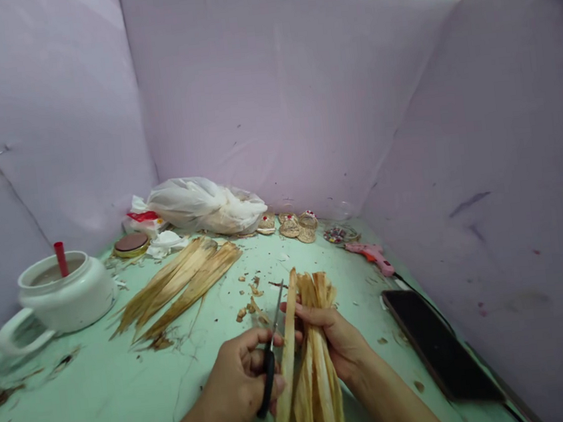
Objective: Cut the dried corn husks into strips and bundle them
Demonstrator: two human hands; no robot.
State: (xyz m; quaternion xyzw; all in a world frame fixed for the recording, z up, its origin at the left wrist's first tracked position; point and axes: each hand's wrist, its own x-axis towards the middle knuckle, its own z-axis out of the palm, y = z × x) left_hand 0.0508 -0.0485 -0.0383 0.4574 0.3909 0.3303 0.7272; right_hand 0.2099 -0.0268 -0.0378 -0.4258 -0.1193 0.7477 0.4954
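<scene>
My left hand [236, 383] is closed round the black handle of a pair of scissors [268, 380]. The metal blades point up and away, beside a single long strip of dried husk [289, 348]. My right hand [340, 339] grips a bundle of dried husks [322, 381], with its fingers wrapped behind them and partly hidden. The lone strip stands apart from the bundle on its left, and its upper part is by my right fingertips. Small husk scraps [251, 308] lie on the green table just beyond the scissors.
More dried husks [188, 281] lie at left, near a white pot [77, 299] with a red stick. A plastic bag [205, 205], small woven pieces [290, 227] and beads [337, 234] sit along the back. At right are a pink glue gun [374, 255] and a dark phone [439, 342].
</scene>
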